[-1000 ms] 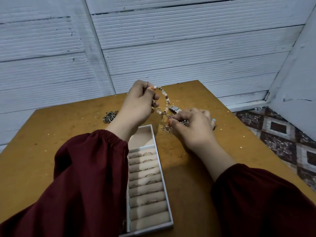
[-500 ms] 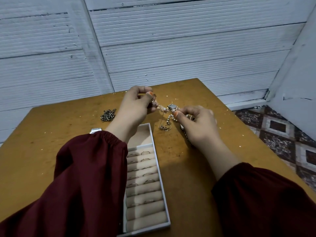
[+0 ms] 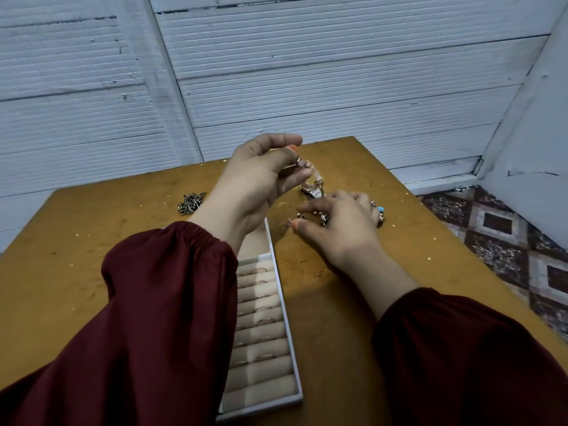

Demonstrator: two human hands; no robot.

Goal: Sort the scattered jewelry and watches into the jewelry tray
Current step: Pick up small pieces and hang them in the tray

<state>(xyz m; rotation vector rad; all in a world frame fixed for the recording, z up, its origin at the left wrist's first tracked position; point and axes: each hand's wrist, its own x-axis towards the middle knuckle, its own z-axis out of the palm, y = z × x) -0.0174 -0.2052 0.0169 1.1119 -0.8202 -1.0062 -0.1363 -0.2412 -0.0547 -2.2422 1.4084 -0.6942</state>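
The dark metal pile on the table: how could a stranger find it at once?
On the brown table, look at the far side, left of the left hand that holds a beaded bracelet. The dark metal pile lies alone there, short sticks, not beads.

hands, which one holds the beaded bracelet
The left hand, raised off the table, pinches the beaded bracelet; the right hand is low over loose pieces.

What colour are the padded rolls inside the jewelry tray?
Pale beige rolls in a white-walled tray, seen in the head view, the only one.
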